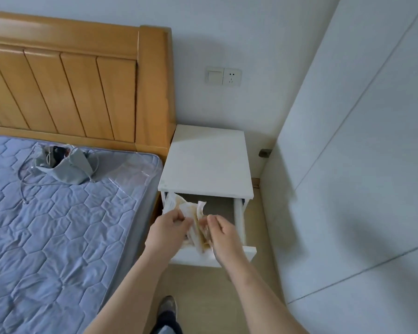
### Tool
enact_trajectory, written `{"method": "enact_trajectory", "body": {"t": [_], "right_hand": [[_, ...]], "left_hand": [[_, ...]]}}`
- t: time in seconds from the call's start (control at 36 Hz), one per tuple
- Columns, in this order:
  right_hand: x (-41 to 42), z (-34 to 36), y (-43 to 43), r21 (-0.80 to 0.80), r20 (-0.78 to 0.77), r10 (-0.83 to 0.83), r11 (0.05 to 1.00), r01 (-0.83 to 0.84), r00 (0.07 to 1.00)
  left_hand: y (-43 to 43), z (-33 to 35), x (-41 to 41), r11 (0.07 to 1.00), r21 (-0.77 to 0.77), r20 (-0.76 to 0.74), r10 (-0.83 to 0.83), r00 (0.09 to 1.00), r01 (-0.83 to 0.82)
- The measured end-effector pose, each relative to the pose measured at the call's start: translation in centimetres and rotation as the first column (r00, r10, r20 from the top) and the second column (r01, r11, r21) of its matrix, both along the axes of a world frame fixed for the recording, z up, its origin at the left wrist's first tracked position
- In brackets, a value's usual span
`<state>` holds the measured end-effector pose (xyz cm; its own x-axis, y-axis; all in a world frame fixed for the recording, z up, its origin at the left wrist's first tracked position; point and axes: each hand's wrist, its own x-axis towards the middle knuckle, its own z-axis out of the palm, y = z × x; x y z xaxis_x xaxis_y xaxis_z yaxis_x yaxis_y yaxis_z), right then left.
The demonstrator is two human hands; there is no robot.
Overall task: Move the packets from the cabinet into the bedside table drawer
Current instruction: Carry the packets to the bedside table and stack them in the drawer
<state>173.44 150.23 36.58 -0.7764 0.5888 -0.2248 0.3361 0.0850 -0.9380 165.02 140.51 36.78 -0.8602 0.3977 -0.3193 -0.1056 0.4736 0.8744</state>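
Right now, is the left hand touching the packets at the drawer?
Touching. The head view shows the left hand pinching the packets from their left side, no gap between them, over the open drawer.

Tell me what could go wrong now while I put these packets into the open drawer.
The packets sit as a loose, fanned bundle between the left hand and right hand, so one may slip and drop past the drawer front to the floor. Some stand high, close under the bedside table top; they might catch or crumple when the drawer is pushed in.
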Motion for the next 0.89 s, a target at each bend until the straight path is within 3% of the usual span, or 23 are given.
{"method": "enact_trajectory", "body": {"t": [0.14,0.31,0.44,0.5,0.69,0.89], "right_hand": [[-6.3,-1.2,3.5,-0.170,0.042,-0.093,0.981,0.099,0.995],[-12.1,-5.2,7.3,-0.102,0.206,0.028,0.995,-0.007,0.978],[-14.2,-9.8,10.2,-0.432,0.239,0.136,0.902,-0.020,0.961],[-15.1,-11.7,11.3,-0.470,0.273,0.168,0.883,-0.021,0.947],[-16.7,-20.2,13.6,-0.376,0.508,-0.005,0.898,0.227,0.861],[-17.2,-27.7,16.1,-0.163,0.545,-0.121,0.955,0.247,0.830]], "left_hand": [[2.2,-1.7,-7.1,0.999,0.003,0.157,-0.054,0.986,0.054],[5.3,-4.8,-11.7,0.995,-0.010,0.247,-0.091,0.965,0.097],[6.6,-7.7,-15.0,0.998,-0.042,0.330,-0.031,0.943,0.048],[7.1,-9.3,-15.8,0.996,-0.078,0.336,-0.023,0.941,0.053],[10.3,-17.1,-17.0,0.963,-0.251,0.362,0.002,0.932,0.096],[13.2,-24.1,-17.2,0.963,-0.271,0.368,0.090,0.925,0.014]]}}
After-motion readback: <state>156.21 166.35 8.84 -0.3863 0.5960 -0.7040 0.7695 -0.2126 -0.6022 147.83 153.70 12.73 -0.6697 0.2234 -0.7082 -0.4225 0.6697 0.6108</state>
